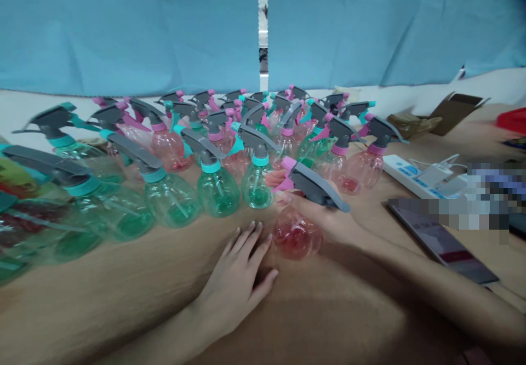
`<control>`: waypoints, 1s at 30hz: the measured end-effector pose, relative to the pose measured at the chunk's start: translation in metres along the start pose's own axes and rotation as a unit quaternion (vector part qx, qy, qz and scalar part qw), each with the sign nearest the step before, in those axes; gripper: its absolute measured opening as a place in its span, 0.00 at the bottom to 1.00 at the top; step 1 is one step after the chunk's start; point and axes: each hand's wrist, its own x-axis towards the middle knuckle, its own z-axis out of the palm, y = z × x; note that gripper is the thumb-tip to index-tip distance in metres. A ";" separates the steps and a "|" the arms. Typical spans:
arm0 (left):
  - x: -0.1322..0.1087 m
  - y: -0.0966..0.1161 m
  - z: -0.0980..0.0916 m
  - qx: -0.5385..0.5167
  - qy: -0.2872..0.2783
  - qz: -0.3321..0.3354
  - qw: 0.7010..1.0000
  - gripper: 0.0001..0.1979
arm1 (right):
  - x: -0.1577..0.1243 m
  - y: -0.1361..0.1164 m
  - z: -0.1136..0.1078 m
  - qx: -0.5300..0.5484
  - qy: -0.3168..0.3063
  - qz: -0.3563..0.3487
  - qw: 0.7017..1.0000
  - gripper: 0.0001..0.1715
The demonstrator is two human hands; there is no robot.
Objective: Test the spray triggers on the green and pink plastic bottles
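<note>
My right hand [329,217] is wrapped round the neck of a pink spray bottle [296,239], just under its grey and pink spray head. The bottle is upright at the table, its pink nozzle pointing left; whether its base touches the wood I cannot tell. My left hand [234,285] lies palm down on the table, fingers spread, holding nothing, close to the bottle's left side. Right behind the fingertips stand a green spray bottle [258,187] with a turquoise collar and a second green spray bottle [217,192].
Several more green and pink spray bottles [170,200] crowd the left and back of the wooden table [164,294]. A phone [444,239] and a white power strip [411,176] lie at right, an open cardboard box [456,113] farther back. A blue curtain [131,30] hangs behind.
</note>
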 end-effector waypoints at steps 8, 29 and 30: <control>0.000 -0.001 0.000 -0.005 0.008 0.002 1.000 0.26 | 0.001 0.003 -0.001 -0.028 0.002 -0.003 1.000 0.09; 0.001 0.000 -0.003 0.003 0.001 -0.002 1.000 0.25 | 0.000 0.003 -0.002 -0.033 0.005 0.001 0.999 0.09; 0.001 0.000 -0.003 0.002 0.002 -0.002 1.000 0.25 | 0.000 0.003 -0.001 -0.030 0.003 0.002 1.000 0.10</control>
